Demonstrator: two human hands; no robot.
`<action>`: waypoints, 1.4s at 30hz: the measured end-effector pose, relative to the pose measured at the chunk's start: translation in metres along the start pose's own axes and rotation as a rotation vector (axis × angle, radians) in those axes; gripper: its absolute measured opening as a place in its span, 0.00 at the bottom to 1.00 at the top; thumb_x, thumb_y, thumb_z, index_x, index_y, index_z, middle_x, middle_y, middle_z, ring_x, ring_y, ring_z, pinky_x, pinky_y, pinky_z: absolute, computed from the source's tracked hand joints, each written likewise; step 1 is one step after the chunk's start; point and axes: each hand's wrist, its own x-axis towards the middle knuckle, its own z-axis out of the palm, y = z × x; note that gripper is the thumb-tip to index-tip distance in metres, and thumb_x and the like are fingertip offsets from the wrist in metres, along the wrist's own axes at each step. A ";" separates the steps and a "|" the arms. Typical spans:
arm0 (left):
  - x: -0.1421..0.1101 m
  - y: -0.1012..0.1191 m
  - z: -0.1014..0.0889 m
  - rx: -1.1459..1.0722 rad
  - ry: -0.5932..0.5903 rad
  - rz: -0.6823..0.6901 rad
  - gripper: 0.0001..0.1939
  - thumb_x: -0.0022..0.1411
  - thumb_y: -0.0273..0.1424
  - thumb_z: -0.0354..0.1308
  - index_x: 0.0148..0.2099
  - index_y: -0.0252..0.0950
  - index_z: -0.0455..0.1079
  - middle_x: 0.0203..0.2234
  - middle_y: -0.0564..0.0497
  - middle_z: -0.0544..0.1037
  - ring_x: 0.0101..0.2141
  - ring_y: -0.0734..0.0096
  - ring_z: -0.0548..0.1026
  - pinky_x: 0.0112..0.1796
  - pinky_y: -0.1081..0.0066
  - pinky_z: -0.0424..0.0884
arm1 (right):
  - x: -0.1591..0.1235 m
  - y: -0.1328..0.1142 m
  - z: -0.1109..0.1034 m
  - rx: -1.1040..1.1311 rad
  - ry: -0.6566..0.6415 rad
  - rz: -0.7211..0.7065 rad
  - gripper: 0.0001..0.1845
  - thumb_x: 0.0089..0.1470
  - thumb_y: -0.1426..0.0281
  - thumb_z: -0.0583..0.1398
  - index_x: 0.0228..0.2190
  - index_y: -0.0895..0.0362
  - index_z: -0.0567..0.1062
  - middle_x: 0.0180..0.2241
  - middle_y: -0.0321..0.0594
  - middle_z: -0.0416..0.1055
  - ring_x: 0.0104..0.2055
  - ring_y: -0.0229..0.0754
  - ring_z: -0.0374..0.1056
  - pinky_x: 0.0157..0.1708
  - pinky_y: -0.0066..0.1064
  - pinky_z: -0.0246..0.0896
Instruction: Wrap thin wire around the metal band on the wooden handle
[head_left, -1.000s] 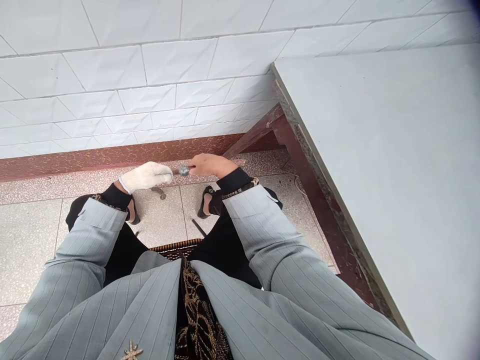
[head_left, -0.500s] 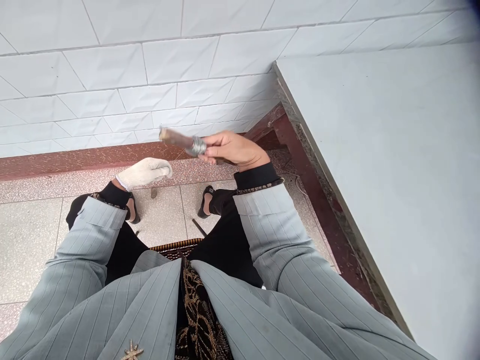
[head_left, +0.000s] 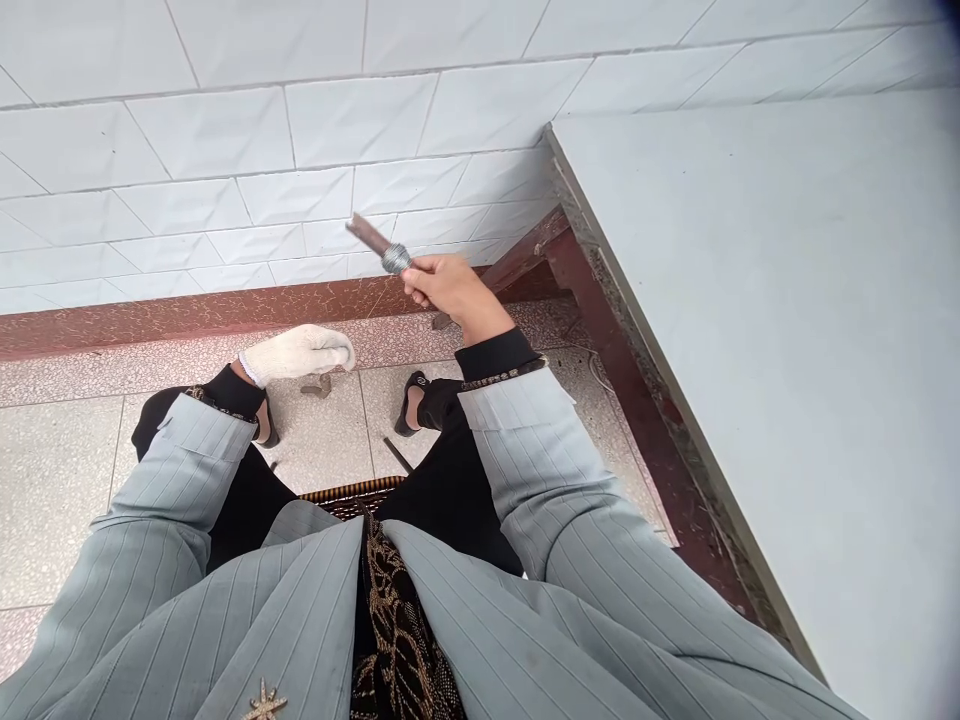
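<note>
My right hand (head_left: pixel 450 290), bare, is closed around a brown stick-like piece (head_left: pixel 369 234) with silvery wire (head_left: pixel 396 259) coiled round it. The piece tilts up to the left in front of the tiled wall; a dark end shows below my wrist. Lower on the left, my left hand (head_left: pixel 300 353) wears a white knit glove, its fingers pressed together. A brown curved piece (head_left: pixel 318 386) shows just beneath the glove; whether the glove grips it or it lies on the floor I cannot tell. The two hands are apart.
A white-topped table (head_left: pixel 757 300) with a dark red frame (head_left: pixel 660 440) stands close on my right. White wall tiles (head_left: pixel 210 130) rise ahead above a reddish skirting. The speckled floor (head_left: pixel 60 470) and the edge of a woven seat (head_left: pixel 352 492) lie below.
My right hand has drawn the wire-wrapped piece away from my left hand and raised it, tilting its tip upward. The gloved hand has stayed almost in place. The brown piece beneath it has shifted slightly.
</note>
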 end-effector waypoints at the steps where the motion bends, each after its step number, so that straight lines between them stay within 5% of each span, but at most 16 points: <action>1: -0.001 0.003 -0.001 0.006 -0.008 0.005 0.17 0.69 0.40 0.51 0.41 0.34 0.76 0.31 0.52 0.76 0.30 0.75 0.69 0.35 0.73 0.66 | 0.001 0.001 0.003 -0.124 -0.019 0.017 0.13 0.65 0.63 0.60 0.36 0.61 0.76 0.27 0.39 0.71 0.25 0.35 0.61 0.28 0.28 0.56; 5: -0.006 0.007 -0.004 0.067 0.024 -0.015 0.18 0.69 0.40 0.51 0.42 0.34 0.77 0.29 0.53 0.76 0.29 0.76 0.68 0.35 0.73 0.66 | 0.000 -0.003 0.019 -0.656 -0.185 -0.025 0.13 0.62 0.67 0.59 0.40 0.62 0.81 0.36 0.48 0.76 0.35 0.43 0.68 0.35 0.33 0.57; 9: -0.008 0.000 -0.008 0.155 0.177 -0.046 0.17 0.68 0.40 0.51 0.40 0.34 0.77 0.32 0.52 0.78 0.33 0.73 0.72 0.39 0.71 0.68 | -0.009 -0.013 0.037 -0.877 -0.492 -0.061 0.13 0.60 0.68 0.60 0.41 0.61 0.82 0.40 0.51 0.77 0.39 0.46 0.70 0.35 0.33 0.53; 15: -0.008 -0.008 -0.015 0.208 0.321 -0.115 0.17 0.67 0.38 0.51 0.43 0.33 0.77 0.37 0.49 0.81 0.38 0.69 0.76 0.47 0.66 0.70 | -0.021 -0.021 0.046 -0.736 -1.007 -0.162 0.08 0.60 0.73 0.60 0.36 0.63 0.81 0.25 0.37 0.71 0.28 0.36 0.63 0.32 0.30 0.50; 18: -0.008 -0.009 -0.019 0.232 0.376 -0.181 0.17 0.66 0.38 0.51 0.43 0.33 0.77 0.36 0.48 0.81 0.36 0.69 0.75 0.45 0.66 0.70 | -0.022 -0.024 0.030 -0.492 -1.125 -0.191 0.09 0.60 0.71 0.61 0.38 0.63 0.81 0.24 0.33 0.69 0.26 0.34 0.61 0.31 0.27 0.53; 21: -0.005 -0.012 -0.019 0.231 0.389 -0.192 0.17 0.66 0.38 0.51 0.43 0.33 0.77 0.34 0.47 0.80 0.34 0.69 0.73 0.41 0.67 0.70 | -0.025 -0.027 0.007 -0.174 -1.019 -0.262 0.15 0.59 0.64 0.65 0.42 0.61 0.81 0.27 0.33 0.71 0.28 0.33 0.61 0.31 0.26 0.55; 26: 0.003 -0.017 -0.009 0.158 0.304 -0.142 0.16 0.66 0.37 0.50 0.41 0.34 0.76 0.32 0.50 0.78 0.30 0.73 0.71 0.35 0.71 0.68 | -0.028 -0.027 -0.015 0.208 -0.288 -0.238 0.21 0.59 0.52 0.65 0.37 0.59 0.77 0.27 0.35 0.69 0.27 0.33 0.60 0.28 0.26 0.56; 28: 0.005 -0.017 -0.004 0.107 0.239 -0.117 0.15 0.67 0.37 0.50 0.42 0.35 0.76 0.31 0.51 0.77 0.29 0.74 0.70 0.34 0.72 0.67 | -0.025 -0.024 -0.016 0.232 -0.112 -0.171 0.21 0.60 0.52 0.65 0.33 0.59 0.74 0.26 0.35 0.67 0.26 0.32 0.58 0.26 0.25 0.56; 34: 0.006 -0.014 0.000 0.069 0.130 -0.033 0.18 0.68 0.41 0.50 0.42 0.34 0.76 0.31 0.51 0.77 0.29 0.74 0.71 0.36 0.72 0.69 | -0.009 -0.011 -0.010 0.137 -0.078 -0.036 0.16 0.62 0.64 0.65 0.27 0.59 0.70 0.24 0.35 0.66 0.23 0.30 0.56 0.24 0.24 0.53; 42: 0.001 -0.003 -0.002 0.074 0.096 0.009 0.18 0.69 0.41 0.50 0.41 0.34 0.75 0.34 0.50 0.79 0.34 0.72 0.74 0.42 0.70 0.70 | -0.001 -0.002 0.000 -0.262 -0.108 0.005 0.08 0.60 0.69 0.60 0.34 0.61 0.77 0.24 0.36 0.68 0.25 0.34 0.59 0.29 0.29 0.53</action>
